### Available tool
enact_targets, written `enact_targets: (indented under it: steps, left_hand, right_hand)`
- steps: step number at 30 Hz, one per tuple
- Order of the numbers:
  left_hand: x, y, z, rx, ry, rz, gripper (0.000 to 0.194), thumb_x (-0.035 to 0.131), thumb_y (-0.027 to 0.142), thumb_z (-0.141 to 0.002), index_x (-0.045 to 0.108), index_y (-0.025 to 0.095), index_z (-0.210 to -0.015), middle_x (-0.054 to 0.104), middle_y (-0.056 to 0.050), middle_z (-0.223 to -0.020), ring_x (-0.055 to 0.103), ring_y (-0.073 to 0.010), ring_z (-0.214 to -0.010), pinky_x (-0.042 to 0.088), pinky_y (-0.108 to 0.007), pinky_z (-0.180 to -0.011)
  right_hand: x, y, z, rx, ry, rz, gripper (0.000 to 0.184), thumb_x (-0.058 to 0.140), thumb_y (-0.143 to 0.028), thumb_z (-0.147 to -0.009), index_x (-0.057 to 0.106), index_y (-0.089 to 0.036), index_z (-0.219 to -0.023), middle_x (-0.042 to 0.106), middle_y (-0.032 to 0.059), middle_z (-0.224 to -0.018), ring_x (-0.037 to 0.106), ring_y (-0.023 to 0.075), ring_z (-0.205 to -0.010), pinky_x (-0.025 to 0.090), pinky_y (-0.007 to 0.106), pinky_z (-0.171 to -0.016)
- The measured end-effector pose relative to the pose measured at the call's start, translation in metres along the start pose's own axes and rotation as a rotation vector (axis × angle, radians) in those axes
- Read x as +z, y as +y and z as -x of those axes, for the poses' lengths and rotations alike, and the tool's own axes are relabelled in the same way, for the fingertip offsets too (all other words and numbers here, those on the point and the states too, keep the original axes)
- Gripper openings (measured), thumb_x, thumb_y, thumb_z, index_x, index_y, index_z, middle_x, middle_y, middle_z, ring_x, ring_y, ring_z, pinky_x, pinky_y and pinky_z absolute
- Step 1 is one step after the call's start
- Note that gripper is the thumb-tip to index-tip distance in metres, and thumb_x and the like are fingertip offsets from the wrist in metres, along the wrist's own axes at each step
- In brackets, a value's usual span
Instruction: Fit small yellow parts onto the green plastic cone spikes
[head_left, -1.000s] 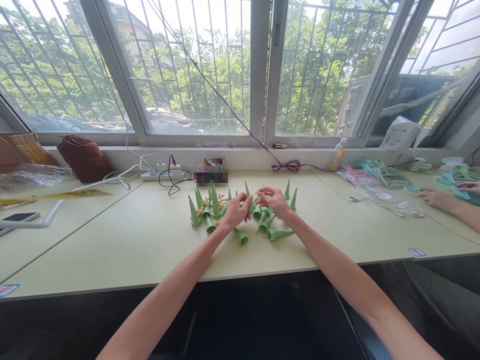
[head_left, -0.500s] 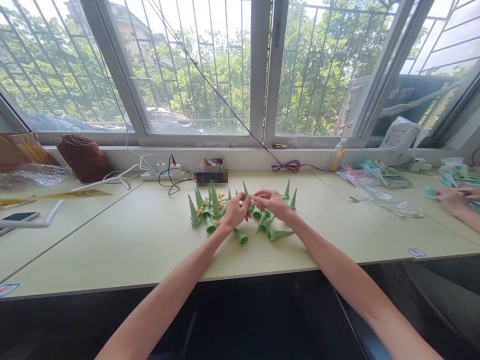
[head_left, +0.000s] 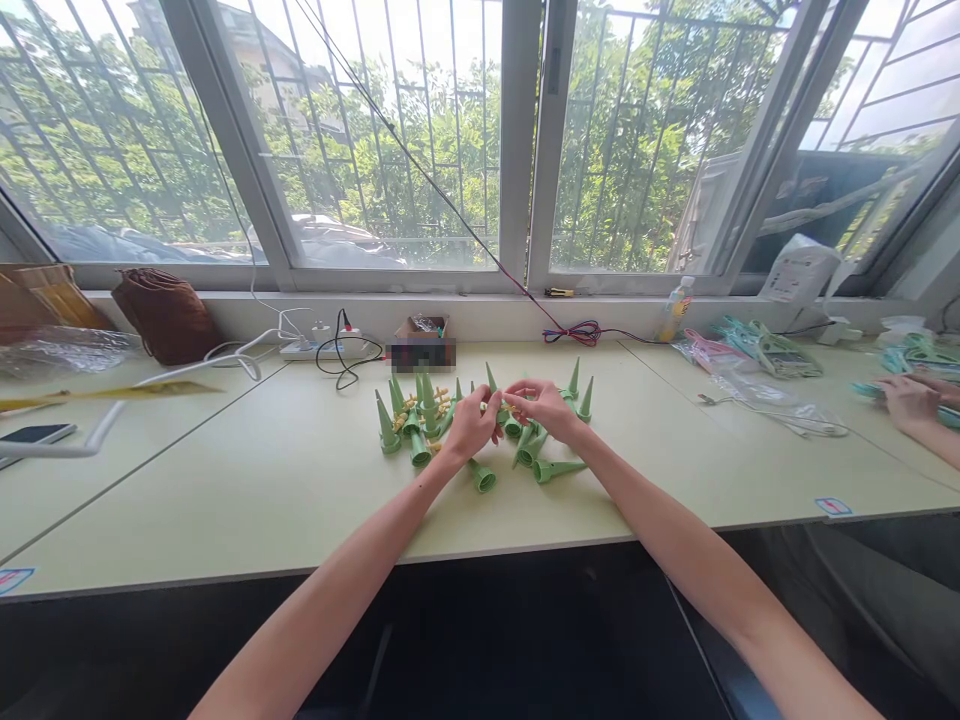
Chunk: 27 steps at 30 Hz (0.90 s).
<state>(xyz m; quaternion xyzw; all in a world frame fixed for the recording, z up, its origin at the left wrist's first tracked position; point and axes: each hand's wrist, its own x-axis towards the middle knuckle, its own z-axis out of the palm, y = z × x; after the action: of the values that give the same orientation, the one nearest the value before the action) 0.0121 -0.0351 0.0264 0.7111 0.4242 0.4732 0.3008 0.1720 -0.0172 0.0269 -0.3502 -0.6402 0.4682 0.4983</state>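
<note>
My left hand (head_left: 475,424) and my right hand (head_left: 545,408) meet above a group of hollow green plastic spikes, fingertips pinched close together. Whatever lies between the fingers is too small to make out. To the left, a green spike (head_left: 386,428) stands upright among several others, with small yellow plastic pieces (head_left: 409,404) scattered between them. One green spike (head_left: 484,477) lies below my left hand, its round opening facing me. Another green spike (head_left: 556,469) rests on its side under my right wrist. More spikes are partly hidden behind my hands.
Behind the spikes stands a small cardboard box (head_left: 436,328). A power strip (head_left: 304,349) with cables and a brown bag (head_left: 166,316) are at the left. Rightward are a bottle (head_left: 676,309), plastic bags (head_left: 806,405) and another person's hand (head_left: 909,402).
My hands stay pinched together in nearly the same place. At the far right, the other person's hand has shifted slightly.
</note>
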Motion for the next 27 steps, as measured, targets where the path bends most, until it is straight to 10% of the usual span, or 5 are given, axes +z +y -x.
enact_targets:
  steps: [27]
  left_hand:
    - [0.0, -0.009, 0.002, 0.117, -0.015, -0.151, 0.026, 0.052, 0.043, -0.089, 0.043, 0.021, -0.079, 0.045, 0.008, -0.046, 0.051, -0.0113, -0.034, 0.034, -0.019, -0.036]
  right_hand:
    - [0.002, 0.011, -0.004, -0.006, 0.2, 0.193, 0.017, 0.065, -0.031, -0.074, 0.063, -0.015, -0.079, 0.06, 0.0008, -0.069, 0.053, 0.0079, -0.041, 0.041, 0.02, -0.038]
